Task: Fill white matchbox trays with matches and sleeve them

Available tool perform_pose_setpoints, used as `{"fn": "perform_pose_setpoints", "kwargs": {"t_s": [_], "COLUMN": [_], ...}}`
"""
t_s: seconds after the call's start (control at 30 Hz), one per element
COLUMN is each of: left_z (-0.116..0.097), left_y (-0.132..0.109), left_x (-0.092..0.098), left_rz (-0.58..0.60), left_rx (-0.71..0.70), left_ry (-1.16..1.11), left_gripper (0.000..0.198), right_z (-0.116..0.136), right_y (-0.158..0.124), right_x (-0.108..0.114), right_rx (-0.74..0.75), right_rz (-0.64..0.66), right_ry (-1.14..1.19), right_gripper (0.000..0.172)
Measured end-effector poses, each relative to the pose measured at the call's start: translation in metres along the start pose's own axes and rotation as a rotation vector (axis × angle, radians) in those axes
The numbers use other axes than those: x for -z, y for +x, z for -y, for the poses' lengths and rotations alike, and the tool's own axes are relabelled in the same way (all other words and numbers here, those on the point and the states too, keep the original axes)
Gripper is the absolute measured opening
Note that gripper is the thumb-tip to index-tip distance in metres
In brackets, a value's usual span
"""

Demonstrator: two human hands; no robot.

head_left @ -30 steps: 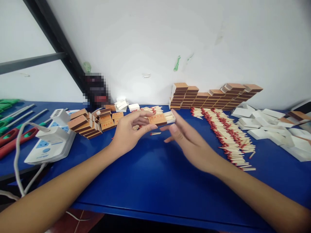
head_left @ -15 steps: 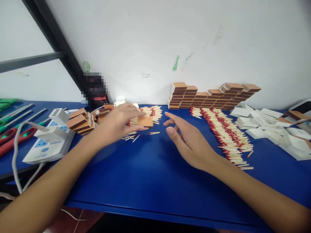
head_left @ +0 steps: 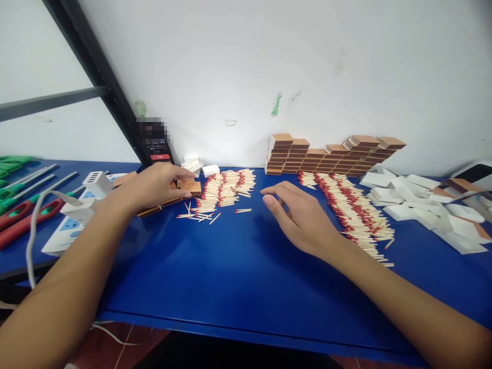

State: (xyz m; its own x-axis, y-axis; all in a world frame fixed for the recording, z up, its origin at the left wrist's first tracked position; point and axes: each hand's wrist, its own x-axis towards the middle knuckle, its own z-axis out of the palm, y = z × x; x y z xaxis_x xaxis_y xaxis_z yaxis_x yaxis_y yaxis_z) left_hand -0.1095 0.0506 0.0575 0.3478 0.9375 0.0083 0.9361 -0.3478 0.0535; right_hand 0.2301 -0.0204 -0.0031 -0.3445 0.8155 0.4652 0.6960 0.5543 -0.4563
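Observation:
My left hand (head_left: 159,184) reaches over a pile of brown matchbox sleeves at the back left. Its thumb and fingers are closed around the end of one brown matchbox sleeve (head_left: 192,188); the hand hides much of the pile. Right beside it lies a heap of red-tipped matches (head_left: 226,188), with several loose ones in front. My right hand (head_left: 298,218) hovers over the blue table (head_left: 215,277), holding nothing, its thumb apart from the loosely bent fingers. Longer rows of matches (head_left: 353,215) lie to its right.
Stacked matchboxes (head_left: 319,160) stand against the wall. White inner trays (head_left: 418,197) lie heaped at the right, with a few more white trays (head_left: 210,170) at the back. A phone (head_left: 156,146), a power strip (head_left: 63,236) with a cable, and red-and-green handled tools (head_left: 28,220) occupy the left.
My left hand has moved left with the brown sleeve, from in front of the match heap to the sleeve pile. My right hand has stayed nearly in place.

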Motion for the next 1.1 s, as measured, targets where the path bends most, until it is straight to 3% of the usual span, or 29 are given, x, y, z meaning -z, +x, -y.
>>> {"fn": "perform_pose_setpoints", "kwargs": {"t_s": [0.1,0.23,0.37,0.5,0.57,0.67,0.73,0.93,1.1], "left_z": [-0.002,-0.002,0.007,0.032,0.044,0.052,0.053,0.045,0.049], "left_y": [0.004,0.005,0.002,0.010,0.018,0.033,0.042,0.053,0.057], "left_x": [-0.006,-0.008,0.005,0.023,0.031,0.039,0.042,0.036,0.028], "left_rz": [0.012,0.015,-0.002,-0.100,-0.014,0.271,0.359,0.402,0.320], "left_rx": [-0.067,-0.047,-0.010,0.086,0.159,0.310,0.364,0.370,0.372], "left_ry": [0.027,0.051,-0.024,0.058,0.085,0.064,0.066,0.030,0.030], "left_gripper": [0.048,0.052,0.054,0.059,0.062,0.061,0.063,0.054,0.048], "right_z": [-0.001,0.000,0.001,-0.002,-0.003,-0.004,-0.004,-0.005,-0.008], "right_y": [0.001,-0.001,-0.001,0.000,0.001,0.001,0.001,0.002,0.003], "right_x": [0.000,0.001,0.002,0.002,0.002,0.001,0.000,0.000,0.000], "right_rx": [0.006,0.034,0.043,0.040,0.022,-0.003,-0.008,0.006,0.014], "right_rz": [-0.002,0.003,0.009,0.014,0.025,0.042,0.046,0.050,0.039], "right_ry": [-0.002,0.017,0.019,0.016,0.007,-0.009,-0.016,-0.036,-0.041], "right_gripper": [0.038,0.036,0.035,0.035,0.034,0.031,0.031,0.029,0.026]}}
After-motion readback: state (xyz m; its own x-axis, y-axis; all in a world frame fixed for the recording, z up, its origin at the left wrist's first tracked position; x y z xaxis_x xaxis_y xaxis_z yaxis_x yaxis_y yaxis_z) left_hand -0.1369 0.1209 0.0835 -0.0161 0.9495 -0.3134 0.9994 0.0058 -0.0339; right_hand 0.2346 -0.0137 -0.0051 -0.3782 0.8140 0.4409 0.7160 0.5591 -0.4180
